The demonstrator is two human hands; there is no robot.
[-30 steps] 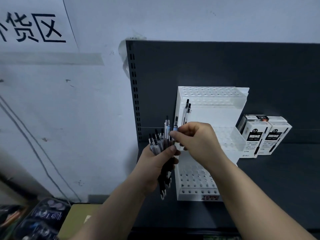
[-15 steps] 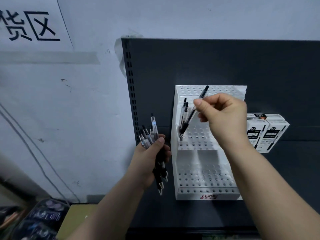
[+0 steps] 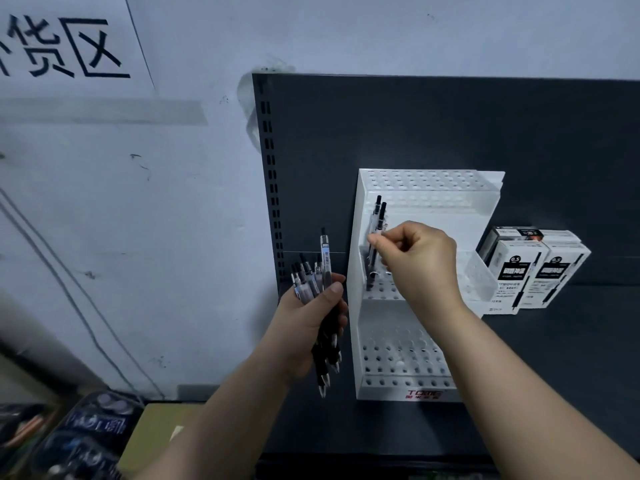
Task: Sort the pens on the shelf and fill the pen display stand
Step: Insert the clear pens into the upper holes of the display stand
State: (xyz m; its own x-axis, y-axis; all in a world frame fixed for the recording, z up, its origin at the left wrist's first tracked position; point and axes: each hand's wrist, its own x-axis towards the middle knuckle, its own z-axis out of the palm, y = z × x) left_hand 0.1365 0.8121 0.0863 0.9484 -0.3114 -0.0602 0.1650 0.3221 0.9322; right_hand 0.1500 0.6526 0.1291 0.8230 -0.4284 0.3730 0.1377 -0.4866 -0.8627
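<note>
A white tiered pen display stand (image 3: 429,209) with rows of holes stands on the dark shelf. Two clear pens with black caps (image 3: 379,216) stand upright in the left end of its middle tier. My right hand (image 3: 419,261) is pinched on a third pen (image 3: 371,271), which stands in a hole right beside those two. To the left of the stand, my left hand (image 3: 308,327) grips a bundle of several pens (image 3: 320,275), tips pointing down.
Two white boxes of 0.5 pens (image 3: 519,271) stand on the shelf right of the stand. The dark back panel (image 3: 415,126) rises behind. Lower left, past the shelf edge, lie wrapped packages (image 3: 86,438) and a cardboard box (image 3: 156,434).
My right hand drew one pen from the bundle, carried it to the stand's middle tier and lowered it into a hole next to the two standing pens. The left hand kept the bundle still.
</note>
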